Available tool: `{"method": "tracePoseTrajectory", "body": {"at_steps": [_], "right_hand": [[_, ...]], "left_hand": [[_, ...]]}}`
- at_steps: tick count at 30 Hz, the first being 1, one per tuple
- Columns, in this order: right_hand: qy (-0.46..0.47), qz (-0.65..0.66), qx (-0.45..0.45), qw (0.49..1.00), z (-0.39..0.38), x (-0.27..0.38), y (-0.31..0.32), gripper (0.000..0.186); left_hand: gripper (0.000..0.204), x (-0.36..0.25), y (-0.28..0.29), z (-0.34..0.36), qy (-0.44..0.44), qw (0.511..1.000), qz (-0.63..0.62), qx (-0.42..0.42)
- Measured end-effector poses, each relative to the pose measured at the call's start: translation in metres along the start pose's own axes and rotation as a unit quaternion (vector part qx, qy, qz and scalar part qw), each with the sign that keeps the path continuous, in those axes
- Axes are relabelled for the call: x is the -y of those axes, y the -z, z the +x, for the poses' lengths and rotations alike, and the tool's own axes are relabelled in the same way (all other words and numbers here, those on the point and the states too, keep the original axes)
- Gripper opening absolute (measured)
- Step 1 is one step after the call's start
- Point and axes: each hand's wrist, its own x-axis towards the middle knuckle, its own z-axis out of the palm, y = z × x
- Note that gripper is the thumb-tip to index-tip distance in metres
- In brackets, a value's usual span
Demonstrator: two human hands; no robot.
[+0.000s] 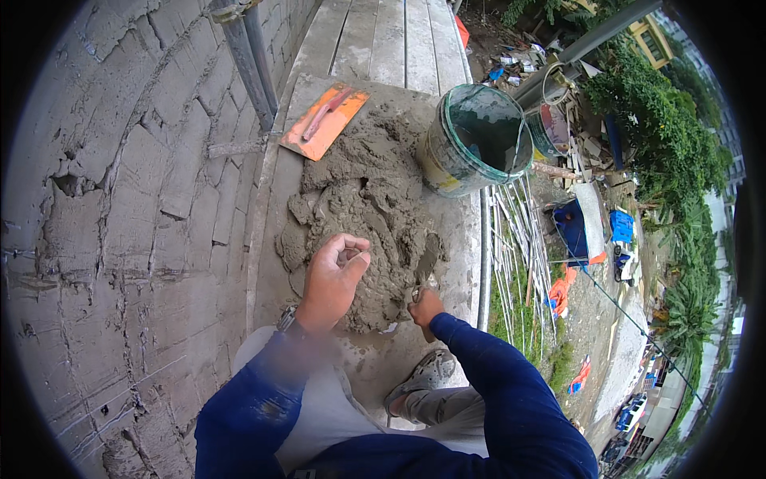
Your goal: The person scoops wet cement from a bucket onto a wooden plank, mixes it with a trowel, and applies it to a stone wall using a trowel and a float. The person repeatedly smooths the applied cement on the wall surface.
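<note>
A broad heap of wet grey mortar [363, 199] lies on a board in front of me. My right hand [427, 309] is closed round the handle of a trowel [428, 259], whose mortar-smeared blade rests at the heap's right edge. Over the near left part of the heap, my left hand [337, 275] is held with fingers curled in toward the thumb. Whether anything sits inside that curl is hidden. An orange plastering float [327, 120] with a red handle lies at the heap's far left edge.
A mortar-stained bucket [471, 144] stands right of the heap, near the scaffold's edge rail [485, 263]. A rough block wall [159, 176] runs along my left, with a metal upright [247, 64] beside it. Planks [391, 40] stretch ahead; the ground lies far below at right.
</note>
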Motion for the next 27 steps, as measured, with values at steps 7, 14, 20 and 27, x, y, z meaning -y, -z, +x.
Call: {"method": "tracePoseTrajectory", "body": {"at_steps": [7, 14, 20, 27], "right_hand": [[-0.084, -0.184, 0.139, 0.969, -0.114, 0.045, 0.142, 0.033], [-0.294, 0.233, 0.083, 0.923, -0.149, -0.035, 0.054, 0.019], [-0.259, 0.462, 0.008, 0.848, -0.035, 0.056, -0.061, 0.01], [-0.007, -0.001, 0.021, 1.0, -0.033, 0.049, 0.048, 0.021]], "left_hand": [[0.019, 0.006, -0.046, 0.026, 0.003, 0.998, -0.051, 0.045], [0.018, 0.001, -0.052, 0.019, -0.004, 0.997, -0.026, 0.07], [0.018, 0.009, -0.036, 0.014, -0.007, 0.999, -0.031, 0.034], [0.017, 0.004, -0.031, 0.016, -0.014, 0.999, -0.047, 0.017]]}}
